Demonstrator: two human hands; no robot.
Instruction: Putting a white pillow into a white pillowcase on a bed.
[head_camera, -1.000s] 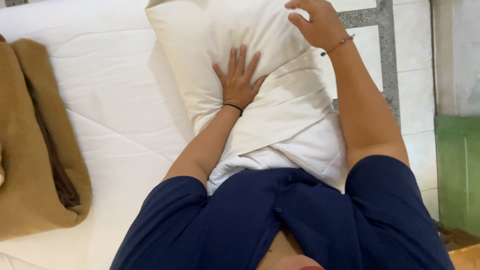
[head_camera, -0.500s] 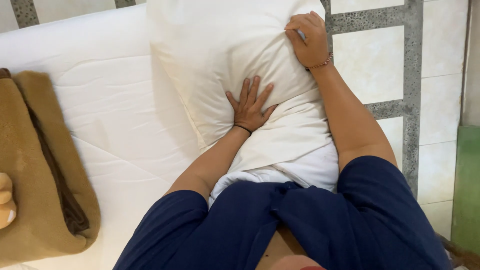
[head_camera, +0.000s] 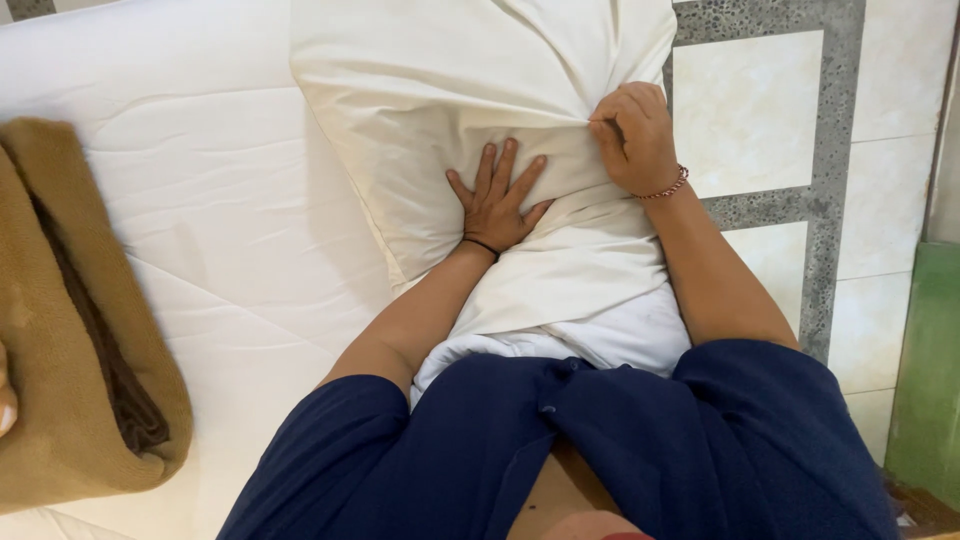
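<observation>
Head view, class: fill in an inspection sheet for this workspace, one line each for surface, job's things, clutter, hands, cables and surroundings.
Surface: white quilted mattress, creased.
Job's things: white pillow in a loose cream pillowcase, lying on the mattress and against the person's body.
Clutter: folded brown blanket at the mattress's left edge.
Hands: left hand pressed flat on the pillow, fingers spread; right hand closed on a bunch of pillowcase fabric.
Cables: nothing seen.
Surroundings: pale tiled floor with grey speckled bands on the right; green panel at far right.
</observation>
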